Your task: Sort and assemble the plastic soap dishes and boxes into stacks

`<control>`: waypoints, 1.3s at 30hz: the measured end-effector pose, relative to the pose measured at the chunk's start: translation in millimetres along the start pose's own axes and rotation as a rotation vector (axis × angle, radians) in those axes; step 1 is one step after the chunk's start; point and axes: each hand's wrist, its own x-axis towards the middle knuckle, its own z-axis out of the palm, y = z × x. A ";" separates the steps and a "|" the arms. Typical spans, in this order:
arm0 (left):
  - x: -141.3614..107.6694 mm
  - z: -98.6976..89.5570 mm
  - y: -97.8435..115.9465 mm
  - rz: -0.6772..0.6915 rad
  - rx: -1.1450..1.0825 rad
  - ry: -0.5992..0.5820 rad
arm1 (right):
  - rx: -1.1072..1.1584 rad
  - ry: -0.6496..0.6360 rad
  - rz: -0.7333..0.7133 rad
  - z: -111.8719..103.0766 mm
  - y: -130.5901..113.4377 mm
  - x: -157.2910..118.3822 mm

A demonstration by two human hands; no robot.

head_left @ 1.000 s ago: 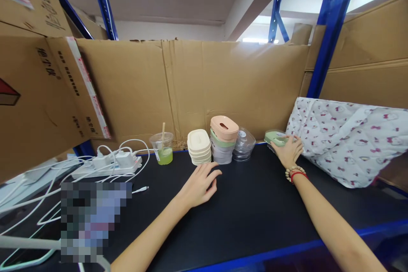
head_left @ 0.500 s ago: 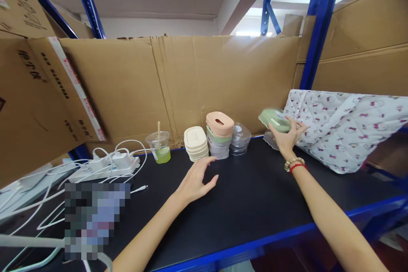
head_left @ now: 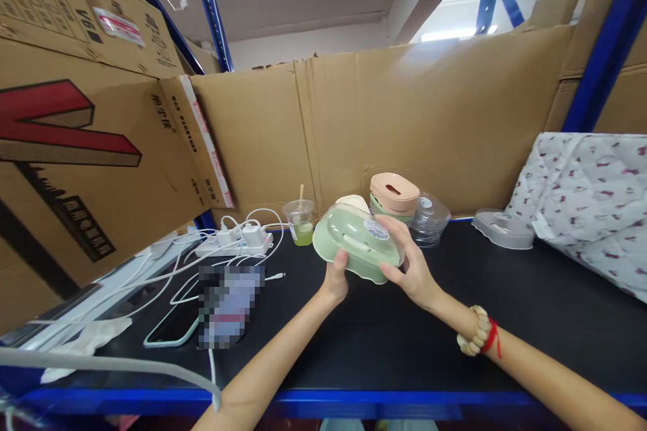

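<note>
Both hands hold a pale green plastic container [head_left: 336, 242] with a clear domed cover and a round printed sticker, tilted above the black tabletop. My left hand [head_left: 336, 279] grips its near left side, thumb in front, other fingers hidden behind. My right hand [head_left: 412, 266] is closed on the right end, with the thumb at the lower edge. Just behind is a cream lidded box [head_left: 354, 202], mostly covered by the container. To its right, a peach slotted lid [head_left: 397, 192] tops a stack, beside several nested clear covers [head_left: 429, 219].
Another clear cover [head_left: 505, 229] lies on the right, near a white patterned quilted bag [head_left: 591, 202]. On the left are a cup of green drink [head_left: 303, 232], a power strip [head_left: 237, 246] with white cables and a phone [head_left: 174, 323]. A cardboard panel [head_left: 455, 121] stands behind.
My right hand has brought the green container from the right side to the middle. My left hand, empty before, now grips it too. The view has turned left.
</note>
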 end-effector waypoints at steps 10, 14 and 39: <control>9.1 11.9 36.0 -0.383 -0.384 0.202 | -0.540 0.601 0.126 -54.3 47.1 30.4; 9.2 11.9 41.0 -0.490 -0.441 0.075 | -0.657 0.624 0.455 -82.2 75.9 23.7; 8.2 9.1 29.8 -0.458 -0.251 -0.131 | -0.122 -0.253 0.027 -3.5 26.5 3.4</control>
